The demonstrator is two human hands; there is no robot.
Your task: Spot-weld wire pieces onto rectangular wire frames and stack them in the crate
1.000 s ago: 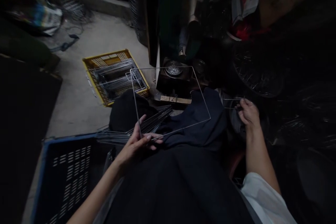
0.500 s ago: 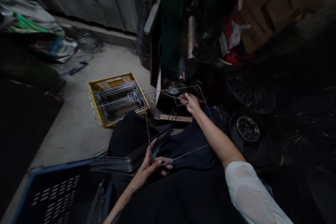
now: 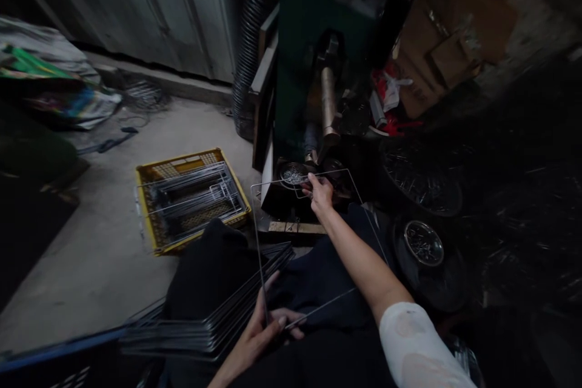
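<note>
Closest to the body, the left hand (image 3: 261,333) has its grip closed on the near-left corner of a large wire frame (image 3: 258,242), which slants forward and away from it over the lap. Bent wires (image 3: 209,327) lie stacked just left of that hand. The right forearm crosses above the frame's right part; the right hand (image 3: 321,194) is at the far edge, much the nearer to it, pinching a small bent wire (image 3: 299,194). I can't tell whether the two wires touch. Just beyond sits the machine's metal rod (image 3: 328,97).
</note>
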